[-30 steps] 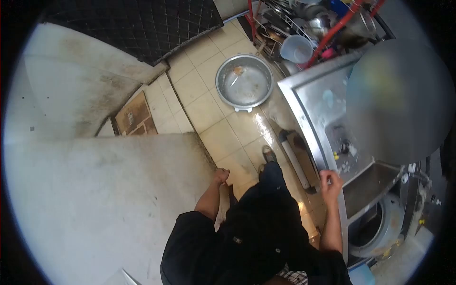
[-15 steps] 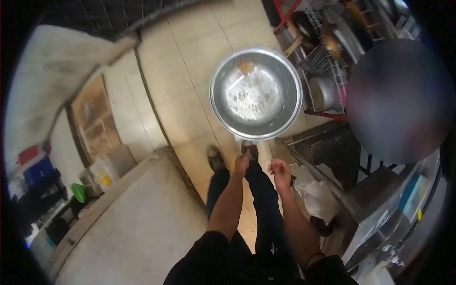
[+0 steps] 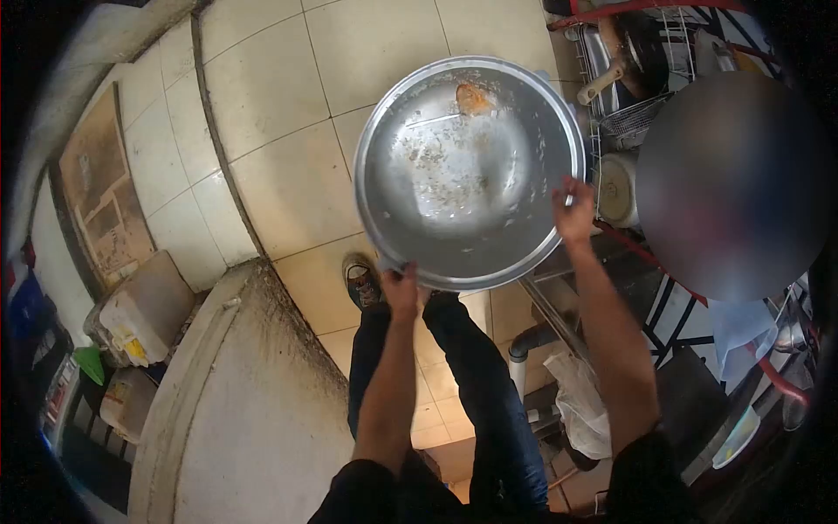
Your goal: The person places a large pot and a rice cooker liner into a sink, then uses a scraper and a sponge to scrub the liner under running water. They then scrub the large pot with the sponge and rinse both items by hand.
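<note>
A large round aluminium pot [image 3: 463, 183] hangs in front of my legs, its open mouth facing me. Bits of pale residue cling to its bottom and walls, and an orange-brown scrap [image 3: 472, 99] lies near the far side inside. My left hand [image 3: 401, 290] is closed on the near-left edge of the pot, fingers partly hidden behind the rim. On the right side, my right hand [image 3: 573, 214] grips the rim, a ring showing on one finger.
Tiled floor [image 3: 279, 175] lies beyond and left of the pot. A whitish ledge [image 3: 253, 393] runs along my left, with plastic containers [image 3: 148, 301] beyond. To the right stands a wire rack with a frying pan [image 3: 637, 57]; a plastic bag [image 3: 583, 406] hangs below. A blurred patch hides part of the right side.
My right hand has moved from free beside the pot to a grip on its right rim. The pot sits closer and larger in view, and my left hand has shifted left along its edge.
</note>
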Available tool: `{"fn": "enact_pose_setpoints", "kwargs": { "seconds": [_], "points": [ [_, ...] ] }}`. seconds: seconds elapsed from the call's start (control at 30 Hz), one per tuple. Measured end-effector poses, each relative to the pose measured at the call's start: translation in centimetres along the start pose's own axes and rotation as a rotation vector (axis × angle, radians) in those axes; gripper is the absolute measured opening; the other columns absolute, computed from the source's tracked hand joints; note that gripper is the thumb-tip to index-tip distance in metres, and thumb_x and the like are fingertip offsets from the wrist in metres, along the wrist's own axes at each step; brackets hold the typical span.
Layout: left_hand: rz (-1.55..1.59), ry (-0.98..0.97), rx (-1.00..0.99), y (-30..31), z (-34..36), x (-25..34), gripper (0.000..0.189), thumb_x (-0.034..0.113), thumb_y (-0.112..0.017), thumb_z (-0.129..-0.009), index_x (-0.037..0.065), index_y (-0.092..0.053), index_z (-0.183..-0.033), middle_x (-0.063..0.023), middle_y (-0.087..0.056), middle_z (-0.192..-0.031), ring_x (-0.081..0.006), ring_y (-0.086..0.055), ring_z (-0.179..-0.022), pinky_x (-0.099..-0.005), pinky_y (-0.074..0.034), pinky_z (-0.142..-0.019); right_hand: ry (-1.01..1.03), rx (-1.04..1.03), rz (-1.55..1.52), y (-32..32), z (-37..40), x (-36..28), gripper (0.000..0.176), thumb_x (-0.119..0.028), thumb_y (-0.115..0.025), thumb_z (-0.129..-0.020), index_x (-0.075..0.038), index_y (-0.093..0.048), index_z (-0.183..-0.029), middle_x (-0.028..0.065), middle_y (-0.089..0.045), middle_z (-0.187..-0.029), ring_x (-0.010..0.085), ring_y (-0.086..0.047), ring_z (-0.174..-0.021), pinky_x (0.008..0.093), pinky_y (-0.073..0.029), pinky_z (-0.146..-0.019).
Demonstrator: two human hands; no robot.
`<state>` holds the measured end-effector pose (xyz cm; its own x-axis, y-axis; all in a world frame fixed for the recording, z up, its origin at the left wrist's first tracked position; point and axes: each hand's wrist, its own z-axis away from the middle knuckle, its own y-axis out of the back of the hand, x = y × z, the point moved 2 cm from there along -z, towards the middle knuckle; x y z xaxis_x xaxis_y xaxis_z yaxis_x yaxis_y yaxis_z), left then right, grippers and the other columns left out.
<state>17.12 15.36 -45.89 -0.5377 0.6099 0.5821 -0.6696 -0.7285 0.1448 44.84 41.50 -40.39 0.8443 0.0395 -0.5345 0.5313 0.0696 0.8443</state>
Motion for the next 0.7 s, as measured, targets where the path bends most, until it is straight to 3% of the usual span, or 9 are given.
{"fn": "enact_pose_setpoints", "kwargs": {
  "seconds": [0.13, 0.2, 0.23, 0.3, 0.4, 0.47, 0.5, 0.53, 0.7],
  "points": [
    [0.045, -0.222, -0.03, 5.1, -2.8, 6.1, 0.021, 0.018, -0.063, -0.093, 0.0, -0.058, -0.103, -0.0078, -0.062, -0.101, -0.0146, -0.055, -0.091, -0.0281, -0.043, -0.082, 0.249, 0.153, 0.281, -1.4, -8.9, 0.5, 0.049, -0.032, -0.072, -0.081, 0.0, -0.057, -0.115, 0.0198, -0.061, -0.104, 0.0362, -0.06, -0.087, 0.0487, -0.046, -0.083],
    [-0.155, -0.294, -0.028, 7.4, -4.6, 8.4, 0.037, 0.033, -0.055, -0.097, -0.003, -0.053, -0.106, -0.0103, -0.059, -0.098, -0.0165, -0.054, -0.088, -0.0303, -0.043, -0.077, 0.029, -0.224, 0.105, -4.8, -11.0, 2.8, 0.061, -0.053, -0.06, -0.087, 0.003, -0.057, -0.111, 0.0223, -0.063, -0.102, 0.0357, -0.062, -0.089, 0.0459, -0.047, -0.08],
    [-0.167, -0.298, -0.018, 8.3, -5.2, 9.5, 0.037, 0.033, -0.055, -0.097, -0.003, -0.053, -0.106, -0.0103, -0.059, -0.098, -0.0165, -0.054, -0.088, -0.0303, -0.043, -0.077, 0.025, -0.229, 0.09, -5.3, -10.6, 1.6, 0.061, -0.053, -0.06, -0.087, 0.003, -0.057, -0.111, 0.0223, -0.063, -0.102, 0.0357, -0.062, -0.089, 0.0459, -0.047, -0.08],
    [-0.403, -0.272, 0.073, 9.5, -5.9, 11.4, 0.037, 0.035, -0.053, -0.098, -0.001, -0.054, -0.106, -0.0077, -0.058, -0.094, -0.0163, -0.052, -0.084, -0.0307, -0.043, -0.074, -0.252, -0.637, -0.093, -6.2, -9.4, -0.3, 0.074, -0.066, -0.046, -0.089, 0.004, -0.059, -0.108, 0.0236, -0.065, -0.097, 0.0367, -0.064, -0.093, 0.0428, -0.048, -0.079],
    [-0.44, -0.256, 0.132, 11.0, -7.1, 12.5, 0.039, 0.038, -0.049, -0.099, -0.001, -0.055, -0.1, -0.0039, -0.056, -0.084, -0.0148, -0.05, -0.076, -0.0309, -0.042, -0.069, -0.255, -0.441, 0.03, -7.7, -5.1, 0.3, 0.079, -0.067, -0.034, -0.092, 0.005, -0.061, -0.11, 0.0288, -0.064, -0.098, 0.0445, -0.06, -0.101, 0.0461, -0.046, -0.087],
    [-0.493, -0.248, 0.159, 12.5, -7.6, 13.7, 0.04, 0.038, -0.048, -0.099, -0.001, -0.055, -0.098, -0.0033, -0.056, -0.082, -0.0145, -0.049, -0.074, -0.0308, -0.042, -0.067, -0.242, -0.509, 0.128, -7.7, -3.8, 0.0, 0.08, -0.068, -0.029, -0.093, 0.004, -0.061, -0.109, 0.0292, -0.063, -0.099, 0.0447, -0.059, -0.101, 0.0468, -0.045, -0.088],
    [-0.587, -0.346, 0.167, 13.0, -7.3, 14.6, 0.04, 0.039, -0.052, -0.098, 0.001, -0.053, -0.086, -0.0012, -0.051, -0.072, -0.0127, -0.045, -0.067, -0.0301, -0.039, -0.061, -0.239, -0.447, 0.066, -7.4, -2.6, -0.1, 0.082, -0.07, -0.029, -0.091, 0.004, -0.061, -0.108, 0.028, -0.064, -0.097, 0.0431, -0.06, -0.098, 0.0469, -0.045, -0.087],
    [-0.685, -0.438, 0.173, 12.9, -6.7, 15.8, 0.043, 0.04, -0.055, -0.096, 0.003, -0.051, -0.074, 0.0008, -0.047, -0.063, -0.0108, -0.041, -0.06, -0.0294, -0.036, -0.054, -0.256, -0.379, 0.061, -6.5, -2.2, -0.9, 0.08, -0.069, -0.033, -0.091, 0.005, -0.062, -0.104, 0.0275, -0.064, -0.093, 0.0426, -0.061, -0.094, 0.0462, -0.046, -0.085],
    [-0.507, -0.555, 0.172, 18.7, 1.1, 20.0, 0.043, 0.042, -0.056, -0.095, 0.002, -0.057, -0.079, 0.0023, -0.053, -0.067, -0.0123, -0.044, -0.06, -0.031, -0.037, -0.054, -0.403, -0.225, -0.133, 4.8, 3.7, -9.9, 0.068, -0.06, -0.052, -0.089, 0.008, -0.062, -0.088, 0.0262, -0.063, -0.077, 0.0404, -0.063, -0.076, 0.0449, -0.049, -0.073]
  ]
}}
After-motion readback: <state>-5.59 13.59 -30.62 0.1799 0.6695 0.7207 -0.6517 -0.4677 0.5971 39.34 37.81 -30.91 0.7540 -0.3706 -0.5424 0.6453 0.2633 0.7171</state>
